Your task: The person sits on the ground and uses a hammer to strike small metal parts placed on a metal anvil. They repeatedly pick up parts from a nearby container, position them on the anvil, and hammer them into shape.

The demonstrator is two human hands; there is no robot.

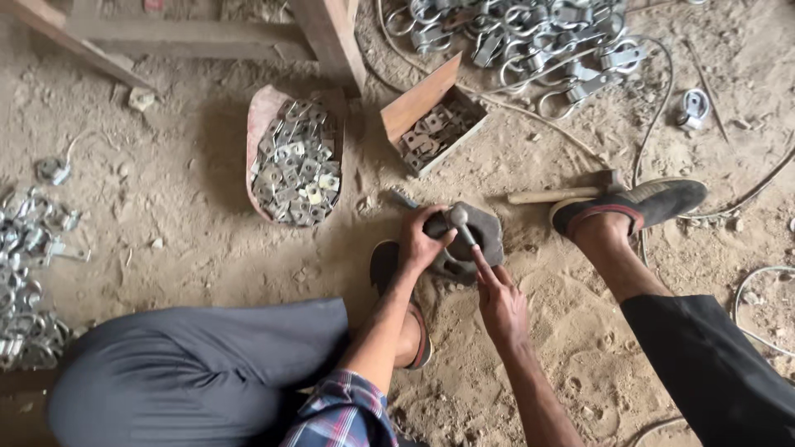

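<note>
L hand (421,242) is gripping a metal piece (458,218) on the iron block (484,234) (on sand, btwn the feet). R hand (499,304) is touching it w/ extended fingers, not clamping. Risk: piece probably slipping off, pinching fingertips.

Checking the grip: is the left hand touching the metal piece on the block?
Touching. The head view shows the left hand wrapped around the metal piece atop the block.

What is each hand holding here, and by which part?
Left hand grips a metal piece on the iron block, by its left end. Right hand holds nothing; fingertips touch the piece.
</note>
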